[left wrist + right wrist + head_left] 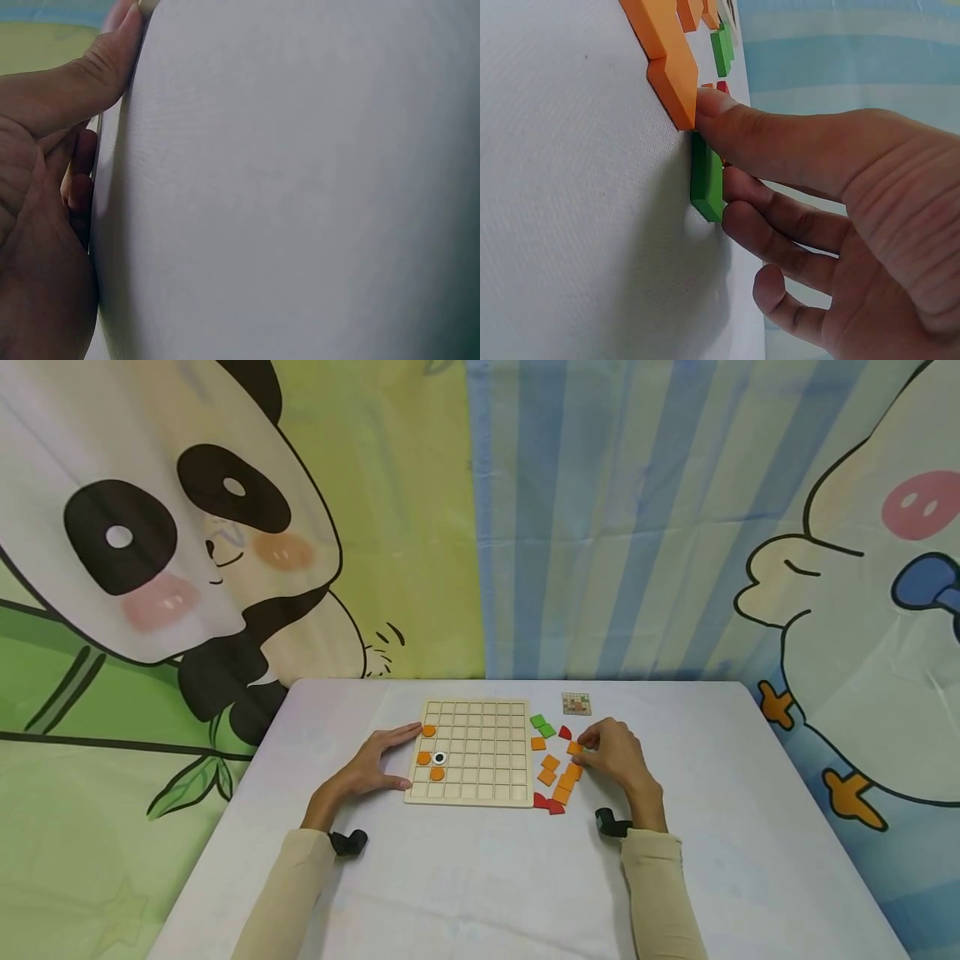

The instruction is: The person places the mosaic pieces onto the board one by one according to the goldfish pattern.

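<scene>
A light wooden board [480, 794] with a square grid lies on the table. Along its left side my left hand [371, 764] is spread, fingertips at the upper edge and thumb at the near corner. On the board are several round orange pieces [429, 731] and a white disc with a black centre [439, 758]. My right hand [617, 753] reaches down among loose tiles, thumb and index tips around an orange tile [574, 747]; I cannot tell whether they pinch it. In the right wrist view, a green tile [707, 180] lies beside its curled fingers.
Right of the board lie several orange square tiles [562, 795], red pieces [555, 807] and green tiles [547, 730]. A small patterned card [577, 703] sits behind them. The white-covered table [480, 893] ends at a printed curtain [600, 527] at the back.
</scene>
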A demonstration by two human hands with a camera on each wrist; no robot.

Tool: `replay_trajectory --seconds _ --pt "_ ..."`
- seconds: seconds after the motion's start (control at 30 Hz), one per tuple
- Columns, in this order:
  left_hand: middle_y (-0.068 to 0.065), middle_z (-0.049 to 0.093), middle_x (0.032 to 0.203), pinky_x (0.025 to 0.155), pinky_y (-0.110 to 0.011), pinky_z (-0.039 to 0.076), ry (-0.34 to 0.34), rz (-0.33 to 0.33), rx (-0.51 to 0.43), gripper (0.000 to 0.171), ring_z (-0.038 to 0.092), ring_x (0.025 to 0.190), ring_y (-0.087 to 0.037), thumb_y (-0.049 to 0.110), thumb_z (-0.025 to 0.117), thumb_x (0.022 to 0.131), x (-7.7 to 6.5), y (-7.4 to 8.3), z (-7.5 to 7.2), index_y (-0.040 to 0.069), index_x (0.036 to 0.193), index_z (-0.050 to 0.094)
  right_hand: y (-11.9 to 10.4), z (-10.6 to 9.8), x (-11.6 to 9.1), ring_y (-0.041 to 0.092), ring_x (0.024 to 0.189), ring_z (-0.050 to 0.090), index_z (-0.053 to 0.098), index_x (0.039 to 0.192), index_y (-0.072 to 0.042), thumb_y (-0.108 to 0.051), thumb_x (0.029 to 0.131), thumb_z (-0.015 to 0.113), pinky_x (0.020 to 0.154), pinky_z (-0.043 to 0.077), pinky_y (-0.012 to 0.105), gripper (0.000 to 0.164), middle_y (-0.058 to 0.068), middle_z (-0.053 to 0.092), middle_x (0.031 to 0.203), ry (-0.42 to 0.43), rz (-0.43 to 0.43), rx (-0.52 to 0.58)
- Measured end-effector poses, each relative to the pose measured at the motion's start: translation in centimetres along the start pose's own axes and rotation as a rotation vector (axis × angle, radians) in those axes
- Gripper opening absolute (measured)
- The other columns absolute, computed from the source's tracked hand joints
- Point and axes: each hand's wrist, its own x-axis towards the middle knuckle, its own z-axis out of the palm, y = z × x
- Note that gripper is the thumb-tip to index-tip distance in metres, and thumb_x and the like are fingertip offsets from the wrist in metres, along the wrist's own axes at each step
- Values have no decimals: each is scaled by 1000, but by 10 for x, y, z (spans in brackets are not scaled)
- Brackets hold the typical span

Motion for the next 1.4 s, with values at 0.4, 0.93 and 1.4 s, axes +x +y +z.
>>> replay_trajectory --seconds 0.4,0.93,1.4 --pt "-12 39 177 126 -72 27 -3 -4 -2 112 36 159 -45 28 103 73 -1 1 0 12 167 45 -2 1 -1 24 86 68 85 104 -2 -20 87 92 84 61 47 26 10 81 94 19 -26 -25" --pt "-14 39 177 127 -73 25 0 1 -5 112 35 160 -46 30 103 72 -1 0 0 13 167 45 -6 3 -2 26 94 70 84 111 -5 -24 90 88 92 61 50 29 10 81 102 45 -42 33" --pt "-14 38 178 127 -74 26 -2 -10 10 112 36 158 -46 30 102 73 -1 0 0 12 167 45 -13 5 -1 21 87 69 86 108 -5 -20 88 92 87 55 41 25 7 82 95 79 -155 52"
